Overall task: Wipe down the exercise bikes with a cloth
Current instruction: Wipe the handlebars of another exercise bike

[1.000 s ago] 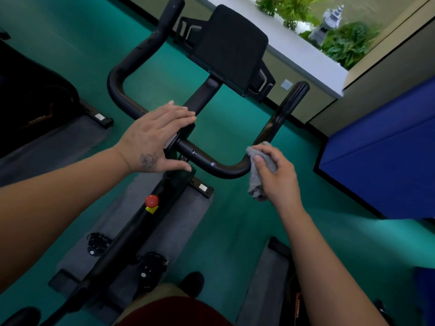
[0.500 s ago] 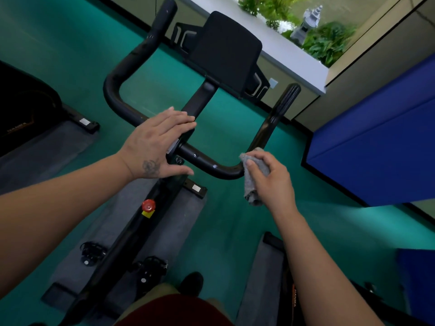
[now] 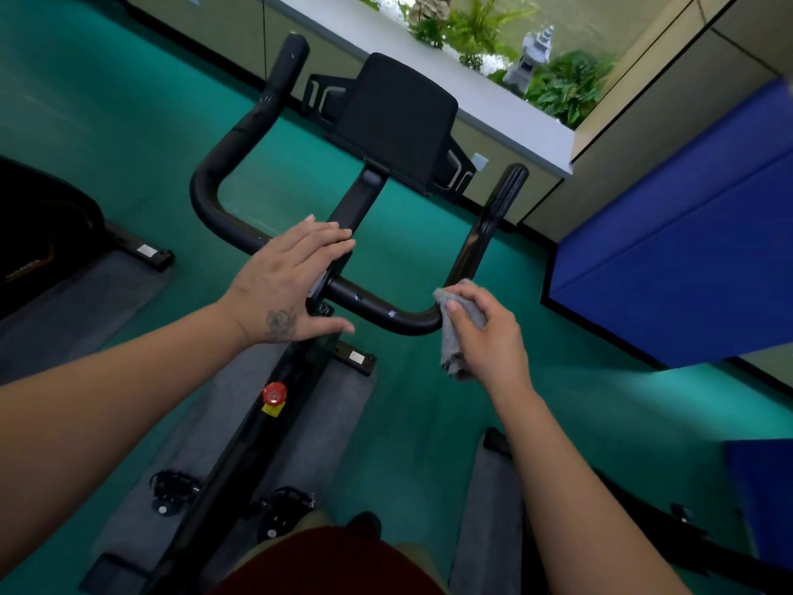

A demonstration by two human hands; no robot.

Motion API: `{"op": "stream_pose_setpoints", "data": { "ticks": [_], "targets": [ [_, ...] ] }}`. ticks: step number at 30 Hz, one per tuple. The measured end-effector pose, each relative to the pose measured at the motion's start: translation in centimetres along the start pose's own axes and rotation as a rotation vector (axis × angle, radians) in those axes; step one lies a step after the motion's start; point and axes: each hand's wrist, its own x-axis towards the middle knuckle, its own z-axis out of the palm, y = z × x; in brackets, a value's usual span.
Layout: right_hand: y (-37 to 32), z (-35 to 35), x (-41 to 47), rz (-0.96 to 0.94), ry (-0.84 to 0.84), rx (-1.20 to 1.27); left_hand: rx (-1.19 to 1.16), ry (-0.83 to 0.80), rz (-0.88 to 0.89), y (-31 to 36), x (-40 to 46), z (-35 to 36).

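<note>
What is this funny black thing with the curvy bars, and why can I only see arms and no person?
The camera sits on the person's head and looks down, so you see only their two arms. The black thing is an exercise bike; the curvy bars are its handlebar. The left hand lies flat on the middle of the handlebar. The right hand squeezes a grey cloth against the bend of the bar to wipe it. The red knob sits lower on the frame, and the pedals are near the bottom. The bike stands on a grey mat over a green floor.
</note>
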Motion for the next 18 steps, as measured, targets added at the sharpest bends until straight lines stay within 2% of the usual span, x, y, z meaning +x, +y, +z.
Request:
{"op": "stream_pose_setpoints", "data": {
  "ticks": [8,18],
  "targets": [
    [-0.5,-1.3,-0.4,-0.081,-0.106,-0.175,-0.022,0.015,-0.001,-0.2,-0.1,0.2],
    [-2.5,1.7,-2.0,-0.233,-0.056,-0.368,-0.023,0.031,-0.013,-0.3,0.0,0.3]
  ]
}}
